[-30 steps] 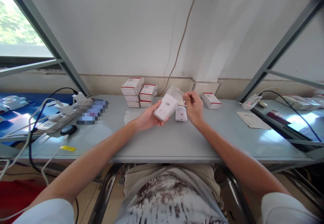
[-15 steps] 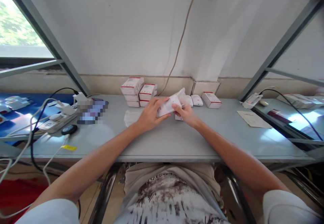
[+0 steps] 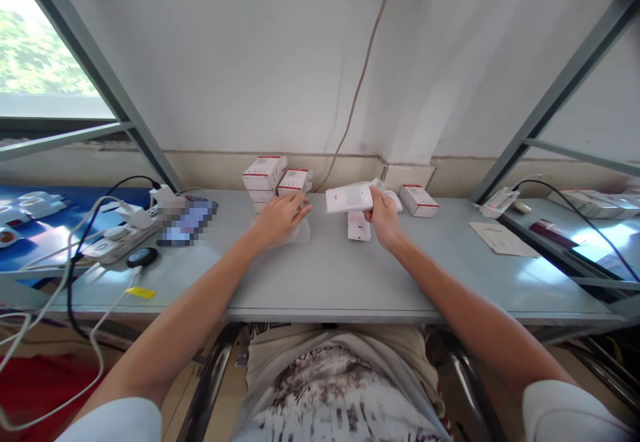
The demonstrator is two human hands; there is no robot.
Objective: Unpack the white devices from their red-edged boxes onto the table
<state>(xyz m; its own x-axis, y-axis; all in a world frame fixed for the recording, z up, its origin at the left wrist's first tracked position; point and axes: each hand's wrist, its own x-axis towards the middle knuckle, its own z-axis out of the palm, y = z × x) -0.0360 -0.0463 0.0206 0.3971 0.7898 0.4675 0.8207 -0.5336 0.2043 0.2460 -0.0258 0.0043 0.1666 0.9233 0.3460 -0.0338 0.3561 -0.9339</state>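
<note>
My right hand (image 3: 384, 221) is closed on one end of a white oblong plastic device (image 3: 350, 199) with a small red mark, held tilted above the table. Something whitish shows behind the device, partly hidden. Below it, a similar white piece (image 3: 359, 227) with a red mark lies on the table. My left hand (image 3: 281, 221) has its fingers stretched out and slightly apart, just over a clear plastic bag (image 3: 299, 234) on the tabletop. Rounded white devices (image 3: 395, 199) lie behind my right hand, partly covered by it.
White-and-red boxes (image 3: 264, 174) are stacked by the wall, with another box (image 3: 419, 201) farther right. On the left are a phone (image 3: 187, 221), a power strip (image 3: 117, 237), a black round gadget (image 3: 142, 257) and cables. A paper sheet (image 3: 503, 239) lies right.
My hands have moved apart. The left has come off the device and shifted left to the plastic bag. My right hand still holds the device, now turned more level with its red mark showing.
</note>
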